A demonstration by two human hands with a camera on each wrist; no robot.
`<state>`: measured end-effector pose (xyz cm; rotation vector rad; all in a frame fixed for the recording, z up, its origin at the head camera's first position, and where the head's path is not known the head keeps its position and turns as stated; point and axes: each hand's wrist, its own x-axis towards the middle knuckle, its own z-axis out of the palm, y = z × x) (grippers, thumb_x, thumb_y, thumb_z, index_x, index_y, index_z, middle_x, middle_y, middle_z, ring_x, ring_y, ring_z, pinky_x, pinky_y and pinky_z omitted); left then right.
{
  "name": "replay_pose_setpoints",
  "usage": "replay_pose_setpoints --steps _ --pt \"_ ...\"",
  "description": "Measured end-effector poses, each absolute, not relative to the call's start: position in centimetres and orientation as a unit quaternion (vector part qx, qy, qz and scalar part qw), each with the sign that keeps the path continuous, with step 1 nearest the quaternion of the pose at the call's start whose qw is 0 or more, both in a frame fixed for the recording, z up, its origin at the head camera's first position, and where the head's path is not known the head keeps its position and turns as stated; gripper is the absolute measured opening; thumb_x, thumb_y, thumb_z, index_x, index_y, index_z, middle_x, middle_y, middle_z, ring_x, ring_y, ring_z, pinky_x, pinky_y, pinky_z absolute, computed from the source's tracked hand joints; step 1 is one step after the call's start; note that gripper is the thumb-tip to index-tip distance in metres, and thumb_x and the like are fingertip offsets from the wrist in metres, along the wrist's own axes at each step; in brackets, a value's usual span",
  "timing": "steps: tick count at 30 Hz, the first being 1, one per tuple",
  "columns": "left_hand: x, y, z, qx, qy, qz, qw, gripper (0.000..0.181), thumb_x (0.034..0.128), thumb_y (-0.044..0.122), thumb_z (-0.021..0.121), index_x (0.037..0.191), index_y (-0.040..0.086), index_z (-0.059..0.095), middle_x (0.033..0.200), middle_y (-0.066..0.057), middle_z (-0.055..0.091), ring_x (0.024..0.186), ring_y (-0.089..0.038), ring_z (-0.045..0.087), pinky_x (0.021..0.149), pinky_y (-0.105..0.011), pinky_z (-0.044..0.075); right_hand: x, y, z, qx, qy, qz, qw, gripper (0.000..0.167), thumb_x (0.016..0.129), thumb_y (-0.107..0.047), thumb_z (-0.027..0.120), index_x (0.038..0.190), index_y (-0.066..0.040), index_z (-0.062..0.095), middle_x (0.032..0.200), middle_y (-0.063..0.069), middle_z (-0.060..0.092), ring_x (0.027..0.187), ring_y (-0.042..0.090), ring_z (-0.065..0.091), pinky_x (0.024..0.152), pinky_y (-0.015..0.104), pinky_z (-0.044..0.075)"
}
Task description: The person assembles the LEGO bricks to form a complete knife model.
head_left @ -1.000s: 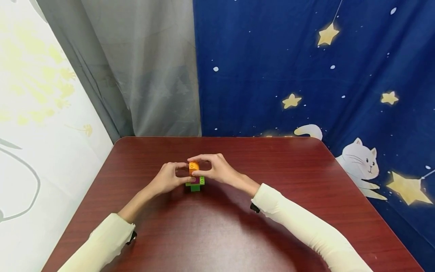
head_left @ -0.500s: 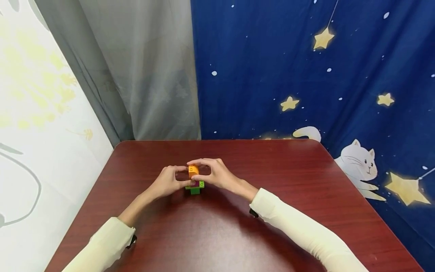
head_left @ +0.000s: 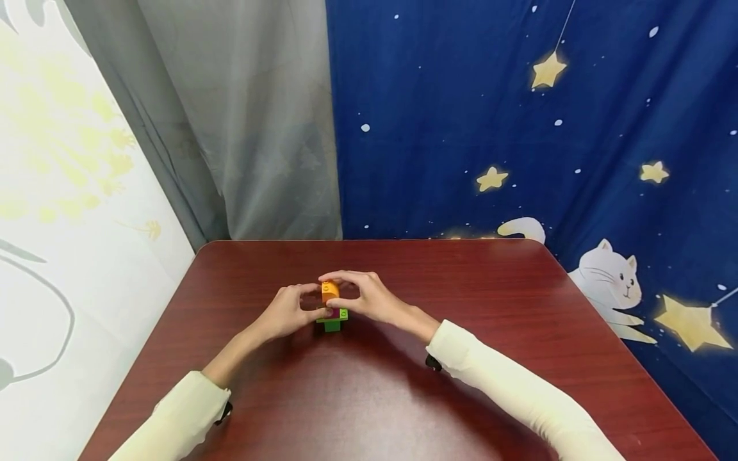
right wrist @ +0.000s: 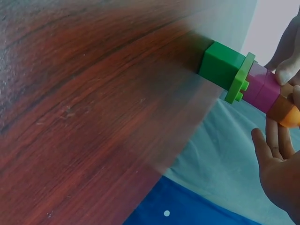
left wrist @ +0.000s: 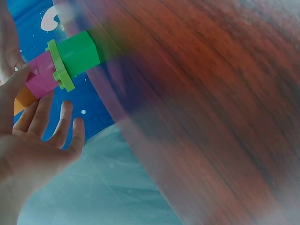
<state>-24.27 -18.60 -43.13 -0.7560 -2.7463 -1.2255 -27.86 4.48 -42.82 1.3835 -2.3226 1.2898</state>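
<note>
A small stack of toy building blocks stands on the table. A dark green block (right wrist: 220,63) is at the bottom, a lime-green studded plate (left wrist: 61,65) above it, then pink blocks (left wrist: 42,72). On top is an orange block (head_left: 329,289) with a curved side. My left hand (head_left: 285,312) pinches the stack around the pink part, its thumb in front. My right hand (head_left: 369,296) holds the orange block between thumb and fingers from the right. Fingers partly cover the pink and orange blocks.
The reddish-brown wooden table (head_left: 392,384) extends around the stack. A grey curtain (head_left: 277,128) and a blue star-printed curtain (head_left: 438,96) hang behind its far edge. A pale printed cloth (head_left: 69,288) is on the left.
The head view has shifted slightly, so the table and hands appear a little lower. Both hands keep their hold on the block stack, with hardly any movement.
</note>
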Motion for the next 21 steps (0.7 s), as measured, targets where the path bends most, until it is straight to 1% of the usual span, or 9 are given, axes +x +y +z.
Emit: replay_pose_setpoints --steps 3,7,8,10,15,18,21 --pt "-24.2 -18.6 -43.1 -0.250 -0.889 -0.382 0.027 0.050 0.0898 0.029 0.084 0.130 0.003 0.069 0.118 -0.008 0.076 0.112 -0.029 0.071 0.095 -0.052 0.056 -27.9 4.6 -42.8 0.460 -0.785 0.407 0.081 0.050 0.094 -0.021 0.080 0.141 -0.019 0.063 0.126 -0.004 0.070 0.108 0.005 0.065 0.096 0.038 0.056" --pt "-24.2 -18.5 -43.2 -0.252 -0.892 -0.375 0.027 0.048 0.0912 0.028 0.083 0.129 0.003 0.067 0.118 -0.009 0.075 0.111 -0.028 0.072 0.095 -0.050 0.056 -27.8 5.0 -43.0 0.464 -0.798 0.375 0.077 0.061 0.093 -0.020 0.082 0.148 -0.022 0.056 0.121 -0.003 0.068 0.108 0.005 0.062 0.097 0.028 0.052" --pt "-24.2 -18.4 -43.2 -0.253 -0.891 -0.376 0.025 0.046 0.0912 0.026 0.083 0.128 0.003 0.067 0.117 -0.009 0.075 0.110 -0.029 0.072 0.094 -0.050 0.056 -27.8 5.1 -43.1 0.466 -0.799 0.372 0.073 0.064 0.092 -0.018 0.082 0.150 -0.022 0.054 0.120 -0.003 0.067 0.108 0.006 0.061 0.097 0.028 0.052" --pt "-24.2 -18.2 -43.3 -0.257 -0.890 -0.376 0.025 0.044 0.0911 0.023 0.083 0.127 0.003 0.067 0.116 -0.010 0.076 0.109 -0.030 0.072 0.094 -0.051 0.056 -27.8 5.4 -43.1 0.469 -0.798 0.372 0.065 0.067 0.092 -0.014 0.081 0.152 -0.021 0.052 0.120 -0.001 0.066 0.109 0.007 0.061 0.097 0.033 0.053" --pt "-24.7 -17.3 -43.5 -0.269 -0.887 -0.375 0.027 0.044 0.0896 0.018 0.084 0.126 0.001 0.066 0.116 -0.012 0.076 0.109 -0.031 0.073 0.093 -0.051 0.056 -27.9 6.3 -42.9 0.465 -0.801 0.372 0.058 0.068 0.094 -0.012 0.078 0.155 -0.021 0.049 0.120 0.000 0.066 0.111 0.009 0.062 0.098 0.043 0.054" --pt "-24.9 -16.6 -43.5 -0.269 -0.886 -0.377 0.021 0.047 0.0888 0.018 0.085 0.128 0.000 0.065 0.117 -0.013 0.076 0.110 -0.032 0.072 0.094 -0.050 0.056 -28.2 7.0 -42.8 0.460 -0.801 0.381 0.049 0.069 0.095 -0.010 0.078 0.156 -0.019 0.048 0.119 0.002 0.066 0.111 0.011 0.064 0.099 0.044 0.054" --pt "-25.2 -15.8 -43.6 -0.261 -0.888 -0.378 0.010 0.050 0.0887 0.020 0.085 0.129 -0.001 0.065 0.115 -0.014 0.076 0.109 -0.030 0.073 0.094 -0.049 0.056 -28.5 7.7 -42.9 0.448 -0.798 0.402 0.035 0.069 0.094 -0.008 0.077 0.156 -0.014 0.047 0.120 0.006 0.067 0.111 0.016 0.067 0.099 0.040 0.055"
